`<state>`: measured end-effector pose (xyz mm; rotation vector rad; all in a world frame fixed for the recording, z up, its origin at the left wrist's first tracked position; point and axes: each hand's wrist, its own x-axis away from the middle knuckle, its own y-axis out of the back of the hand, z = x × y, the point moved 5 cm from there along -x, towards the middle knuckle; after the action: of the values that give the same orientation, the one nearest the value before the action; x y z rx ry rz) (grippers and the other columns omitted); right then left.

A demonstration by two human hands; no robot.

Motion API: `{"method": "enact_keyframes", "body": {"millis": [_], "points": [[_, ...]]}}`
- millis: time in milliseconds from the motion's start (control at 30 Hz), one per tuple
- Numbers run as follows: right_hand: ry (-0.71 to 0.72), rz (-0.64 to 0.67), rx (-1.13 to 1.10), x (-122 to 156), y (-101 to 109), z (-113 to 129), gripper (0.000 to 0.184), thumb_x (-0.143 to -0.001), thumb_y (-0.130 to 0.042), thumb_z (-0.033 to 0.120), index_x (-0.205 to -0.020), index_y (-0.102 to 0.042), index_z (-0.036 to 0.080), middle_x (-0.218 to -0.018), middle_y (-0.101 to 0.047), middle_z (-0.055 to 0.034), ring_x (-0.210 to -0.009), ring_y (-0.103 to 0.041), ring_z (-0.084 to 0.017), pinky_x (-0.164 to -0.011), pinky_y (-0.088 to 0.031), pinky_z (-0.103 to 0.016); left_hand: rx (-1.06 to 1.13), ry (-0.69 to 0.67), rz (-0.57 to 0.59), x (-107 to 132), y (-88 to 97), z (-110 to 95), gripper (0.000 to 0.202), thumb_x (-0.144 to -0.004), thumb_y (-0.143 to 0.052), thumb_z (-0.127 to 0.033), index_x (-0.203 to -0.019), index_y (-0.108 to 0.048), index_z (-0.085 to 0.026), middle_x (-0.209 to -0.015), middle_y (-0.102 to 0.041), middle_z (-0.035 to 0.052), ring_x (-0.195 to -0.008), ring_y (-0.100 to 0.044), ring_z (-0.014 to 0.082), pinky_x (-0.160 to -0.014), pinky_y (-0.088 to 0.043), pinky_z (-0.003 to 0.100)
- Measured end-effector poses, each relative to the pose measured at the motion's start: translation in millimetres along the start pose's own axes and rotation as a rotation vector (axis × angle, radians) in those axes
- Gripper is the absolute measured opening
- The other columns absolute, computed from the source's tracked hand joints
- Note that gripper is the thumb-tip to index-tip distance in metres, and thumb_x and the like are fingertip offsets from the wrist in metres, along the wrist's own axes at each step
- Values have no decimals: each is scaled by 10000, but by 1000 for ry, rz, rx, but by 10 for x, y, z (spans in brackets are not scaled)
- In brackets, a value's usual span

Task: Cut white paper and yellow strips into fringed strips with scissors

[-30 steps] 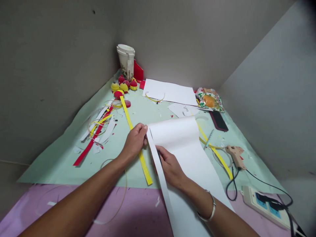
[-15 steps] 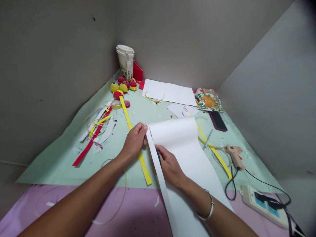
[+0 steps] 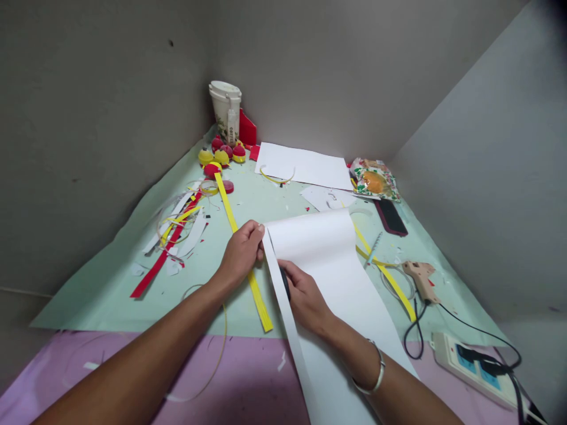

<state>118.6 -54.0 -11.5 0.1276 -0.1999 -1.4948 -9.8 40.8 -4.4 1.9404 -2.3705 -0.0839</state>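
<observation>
A large white paper sheet (image 3: pixel 336 265) lies on the pale green mat (image 3: pixel 110 283), curling up toward me. My left hand (image 3: pixel 241 254) pinches the sheet's top left corner. My right hand (image 3: pixel 305 298) rests on the sheet's left side, closed round a dark tool I cannot make out, where a narrow white strip (image 3: pixel 287 319) is parting from the sheet. A long yellow paper strip (image 3: pixel 241 245) runs under my left hand.
Red, yellow and white paper strips (image 3: pixel 175 233) lie at the left. At the back stand a cup (image 3: pixel 225 109), small red and yellow balls (image 3: pixel 221 154), another white sheet (image 3: pixel 305 165) and a snack packet (image 3: pixel 376 180). A phone (image 3: pixel 390 216), glue gun (image 3: pixel 420 277) and power strip (image 3: pixel 472 363) lie right.
</observation>
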Motion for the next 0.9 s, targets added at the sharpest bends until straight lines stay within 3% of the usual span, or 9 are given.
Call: {"method": "enact_keyframes", "body": {"millis": [200, 900], "points": [[-5, -6, 20, -27, 6, -15, 353, -918, -491, 240, -1230, -656, 255, -681, -612, 34, -669, -555, -165, -788, -499, -317, -14, -3, 7, 23, -11, -29, 287, -917, -484, -418, -697, -467, -235, -477, -475, -59, -456, -441, 123, -509, -365, 248], [20, 7, 47, -41, 20, -12, 328, -924, -480, 281, -1201, -655, 259, -649, -598, 35, -605, -524, -152, -696, -491, -304, 1, 16, 0, 31, -10, -50, 293, -895, -500, -415, -667, -464, -234, -468, -473, -50, -447, -441, 126, -503, -364, 252]]}}
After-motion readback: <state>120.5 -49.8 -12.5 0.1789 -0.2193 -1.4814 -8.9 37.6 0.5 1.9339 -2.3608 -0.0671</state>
